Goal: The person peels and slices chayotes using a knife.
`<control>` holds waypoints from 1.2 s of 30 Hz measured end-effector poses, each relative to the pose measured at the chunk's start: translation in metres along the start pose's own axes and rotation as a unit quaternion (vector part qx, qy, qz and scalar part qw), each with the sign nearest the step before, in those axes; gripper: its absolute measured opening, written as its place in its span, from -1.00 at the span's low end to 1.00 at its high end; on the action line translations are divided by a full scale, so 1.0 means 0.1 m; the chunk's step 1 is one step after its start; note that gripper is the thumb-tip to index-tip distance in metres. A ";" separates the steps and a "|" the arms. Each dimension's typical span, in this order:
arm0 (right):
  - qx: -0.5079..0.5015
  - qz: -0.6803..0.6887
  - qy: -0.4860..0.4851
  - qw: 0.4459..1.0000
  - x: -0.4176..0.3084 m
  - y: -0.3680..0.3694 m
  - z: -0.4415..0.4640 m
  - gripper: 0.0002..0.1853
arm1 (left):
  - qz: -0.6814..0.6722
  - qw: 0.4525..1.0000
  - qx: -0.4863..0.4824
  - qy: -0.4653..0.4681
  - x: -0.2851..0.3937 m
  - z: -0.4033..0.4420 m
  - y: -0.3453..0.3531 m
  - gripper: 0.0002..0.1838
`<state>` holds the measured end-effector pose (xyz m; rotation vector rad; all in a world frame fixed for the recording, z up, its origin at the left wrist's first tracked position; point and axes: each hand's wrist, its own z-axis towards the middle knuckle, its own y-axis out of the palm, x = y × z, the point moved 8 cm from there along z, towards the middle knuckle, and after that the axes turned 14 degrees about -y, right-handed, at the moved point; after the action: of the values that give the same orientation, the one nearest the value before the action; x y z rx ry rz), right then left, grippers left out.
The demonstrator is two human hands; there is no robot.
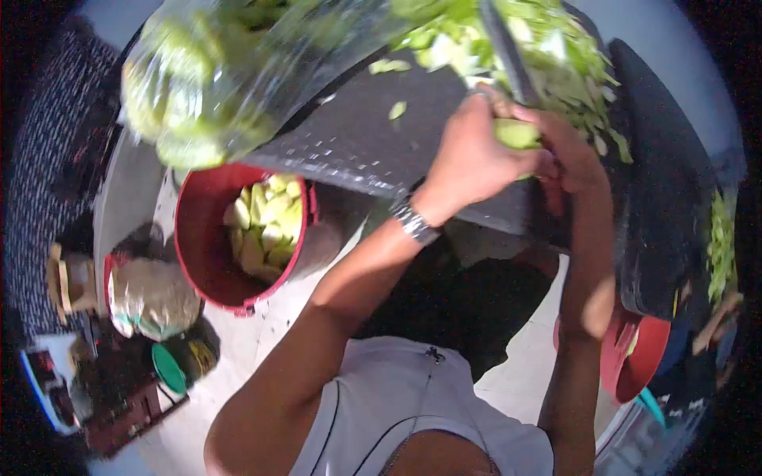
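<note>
Over the dark board (373, 119), both my hands meet at a pale green vegetable piece (516, 133). My left hand (480, 151), with a metal watch at its wrist, is wrapped round the piece from the left. My right hand (567, 151) closes on it from the right; a dark blade-like strip (506, 51) extends upward from beside the fingers, and its grip is hidden. Cut green slices (556, 47) lie heaped beyond the hands. A clear plastic bag (198, 87) of green pieces rests at the board's left end.
Below the bag stands a red bucket (194, 238) with pale green pieces inside. Another red bucket (651, 357) is at the lower right, near another person's hand (716, 324). A filled bag (151, 297) and a green-rimmed container (168, 367) are on the left.
</note>
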<state>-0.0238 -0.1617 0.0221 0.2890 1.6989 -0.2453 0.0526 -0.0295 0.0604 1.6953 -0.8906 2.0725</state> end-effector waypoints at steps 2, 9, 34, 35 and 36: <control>-0.010 -0.004 -0.010 1.000 0.12 -0.14 0.07 -0.67 | 0.011 1.000 0.001 0.009 0.03 -0.03 -0.02 -0.34; 0.133 -0.363 -0.141 0.911 -0.37 -0.15 0.02 -0.51 | -0.090 0.996 0.002 -0.025 -0.18 -0.02 -0.05 -0.46; 0.028 -0.502 -0.307 0.808 -0.51 0.77 -0.89 0.19 | -0.651 0.618 -0.277 -0.343 -0.28 -0.28 0.34 -0.64; 0.028 -0.512 -0.307 0.802 -0.52 0.79 -0.91 0.18 | -0.574 0.730 -0.239 -0.284 -0.36 -0.20 0.26 -0.65; 0.027 -0.522 -0.307 0.795 -0.53 0.81 -0.92 0.18 | -0.484 0.825 -0.196 -0.218 -0.41 -0.13 0.18 -0.66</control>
<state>-0.0762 -0.0583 0.0880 -0.6829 1.0288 -1.0807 0.0422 -0.0288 0.0153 1.8311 -0.3500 0.7893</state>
